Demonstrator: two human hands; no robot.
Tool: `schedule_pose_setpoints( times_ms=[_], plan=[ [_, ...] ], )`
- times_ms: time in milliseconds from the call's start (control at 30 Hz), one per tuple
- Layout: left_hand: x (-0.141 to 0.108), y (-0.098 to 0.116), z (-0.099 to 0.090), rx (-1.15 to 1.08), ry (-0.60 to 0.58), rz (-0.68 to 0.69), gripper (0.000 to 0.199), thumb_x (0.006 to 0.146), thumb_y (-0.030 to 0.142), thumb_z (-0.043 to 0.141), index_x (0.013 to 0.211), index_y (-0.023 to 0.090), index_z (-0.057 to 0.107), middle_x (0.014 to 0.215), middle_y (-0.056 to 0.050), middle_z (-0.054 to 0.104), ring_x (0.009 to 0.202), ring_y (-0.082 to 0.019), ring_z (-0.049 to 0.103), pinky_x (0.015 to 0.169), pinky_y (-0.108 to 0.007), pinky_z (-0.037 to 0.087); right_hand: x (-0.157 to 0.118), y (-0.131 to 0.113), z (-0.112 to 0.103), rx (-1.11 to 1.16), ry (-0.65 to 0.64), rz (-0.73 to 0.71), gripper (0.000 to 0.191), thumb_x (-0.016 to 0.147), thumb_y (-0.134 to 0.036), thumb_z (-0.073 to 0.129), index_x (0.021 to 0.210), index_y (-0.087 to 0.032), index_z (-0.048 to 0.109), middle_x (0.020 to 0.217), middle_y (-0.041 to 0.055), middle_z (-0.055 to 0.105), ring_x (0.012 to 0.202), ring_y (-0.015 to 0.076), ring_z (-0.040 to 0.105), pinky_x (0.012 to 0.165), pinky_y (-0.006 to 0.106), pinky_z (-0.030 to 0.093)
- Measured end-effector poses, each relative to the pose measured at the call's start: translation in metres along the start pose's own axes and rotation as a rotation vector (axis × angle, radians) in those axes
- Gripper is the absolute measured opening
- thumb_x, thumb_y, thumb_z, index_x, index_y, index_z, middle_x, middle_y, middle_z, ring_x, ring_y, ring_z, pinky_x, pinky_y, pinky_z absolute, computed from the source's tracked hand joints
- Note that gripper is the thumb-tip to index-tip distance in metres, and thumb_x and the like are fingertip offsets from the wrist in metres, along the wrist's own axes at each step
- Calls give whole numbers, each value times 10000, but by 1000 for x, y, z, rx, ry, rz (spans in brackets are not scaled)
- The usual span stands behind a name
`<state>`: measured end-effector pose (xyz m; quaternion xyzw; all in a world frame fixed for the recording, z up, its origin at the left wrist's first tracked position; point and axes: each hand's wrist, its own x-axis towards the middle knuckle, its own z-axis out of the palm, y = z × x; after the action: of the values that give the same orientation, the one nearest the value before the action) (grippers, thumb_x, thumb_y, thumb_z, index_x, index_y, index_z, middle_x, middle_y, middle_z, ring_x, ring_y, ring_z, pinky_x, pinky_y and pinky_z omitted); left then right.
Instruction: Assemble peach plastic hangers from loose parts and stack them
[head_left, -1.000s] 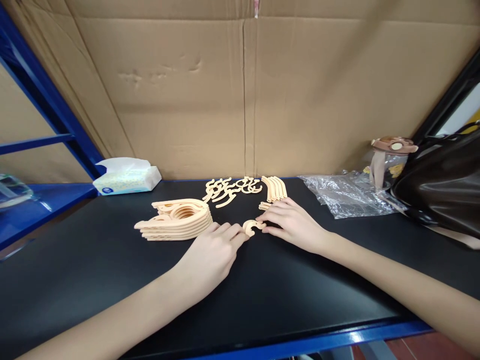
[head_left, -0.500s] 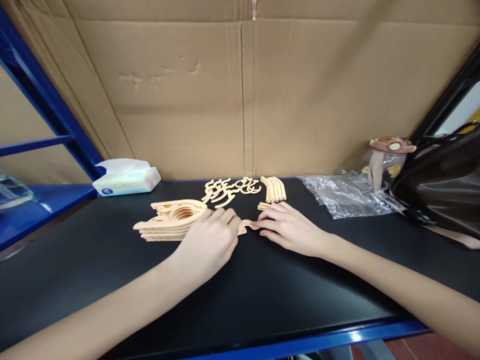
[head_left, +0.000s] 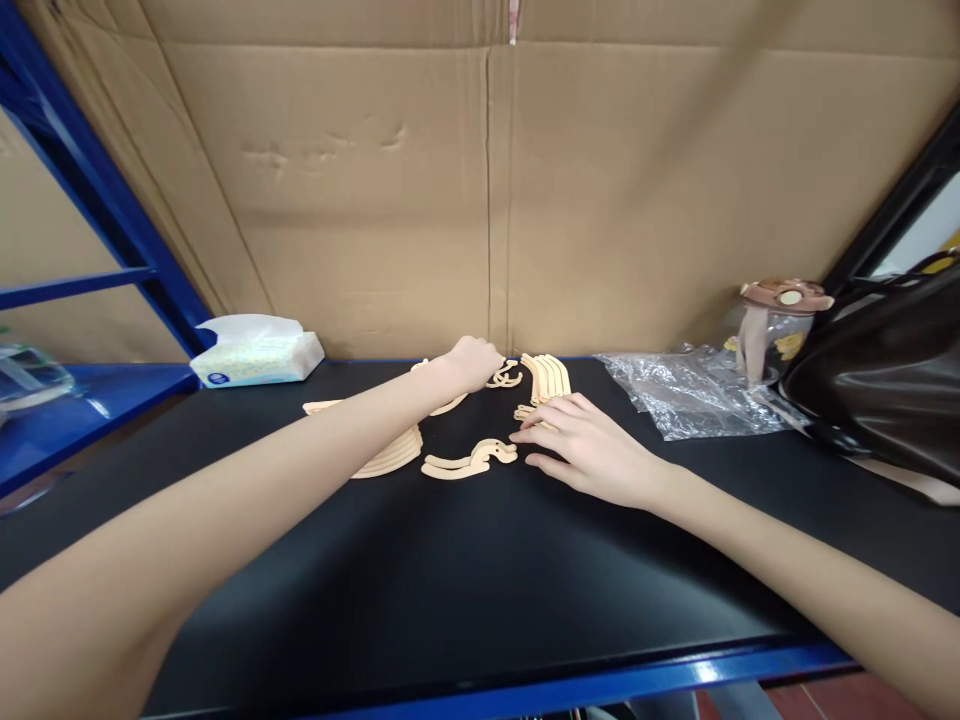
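Observation:
My left hand point(head_left: 474, 364) reaches to the back of the black table, over the loose beige hook pieces point(head_left: 504, 376); its fingertips are partly hidden and what they hold cannot be made out. My right hand point(head_left: 570, 445) rests at the centre right, fingers apart, holding nothing. Just left of it lies a beige curved piece point(head_left: 469, 460) with small holes near its end. Beyond the right hand stands a row of several curved beige strips point(head_left: 547, 376). A stack of beige hanger-shaped pieces point(head_left: 394, 455) sits at the left, partly covered by my left forearm.
A tissue pack point(head_left: 259, 352) is at the back left. Crumpled clear plastic point(head_left: 667, 390), a bottle with a brown lid point(head_left: 784, 310) and a dark bag point(head_left: 885, 370) are on the right. Cardboard point(head_left: 360, 200) stands behind the table, whose front edge point(head_left: 600, 690) is blue.
My left hand has moved from the curved piece to the back hooks, uncovering that piece. The right hand has let go of it and shifted slightly away.

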<state>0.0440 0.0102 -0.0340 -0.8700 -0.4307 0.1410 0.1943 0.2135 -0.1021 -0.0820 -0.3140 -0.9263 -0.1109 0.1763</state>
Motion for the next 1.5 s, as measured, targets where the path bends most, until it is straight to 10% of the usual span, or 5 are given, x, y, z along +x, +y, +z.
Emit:
schedule_pose_setpoints(
  times_ms=[367,600,1033,1200,1500],
  plan=[
    [14,-3,4,-35,-38,-12,246,890,315,548,1053,134,585,1080,-74,600,970,-201,586,846,-412,483,0,2,0,-8,-29,3,232,915,-285,482,1074,-179,614,1070,83,599,1028,222,513,893,388,375],
    [4,-6,-8,-110,134,-58,143,800,166,557,869,86,653,966,-165,647,883,-267,622,721,-345,457,-1,2,-1,-17,7,11,223,905,-283,506,1066,-183,623,1070,77,610,1030,211,517,897,370,364],
    [-112,45,-22,-698,598,195,57,834,144,482,800,189,489,834,21,559,786,-120,534,692,-226,395,0,10,-10,-18,255,361,193,911,-249,470,1064,-178,563,937,35,668,916,209,565,841,364,372],
    [-133,53,3,-869,479,306,82,872,163,453,836,188,522,831,6,534,781,-120,518,712,-226,408,0,3,-10,63,310,288,444,915,-234,456,1341,-173,347,992,38,657,916,189,586,846,339,407],
    [-140,56,27,-976,478,353,204,939,205,379,1063,177,539,893,-38,538,805,-134,511,724,-240,438,-2,-7,-4,-67,140,-32,216,934,-277,446,1090,-195,572,906,33,682,818,167,632,722,298,436]
  ],
)
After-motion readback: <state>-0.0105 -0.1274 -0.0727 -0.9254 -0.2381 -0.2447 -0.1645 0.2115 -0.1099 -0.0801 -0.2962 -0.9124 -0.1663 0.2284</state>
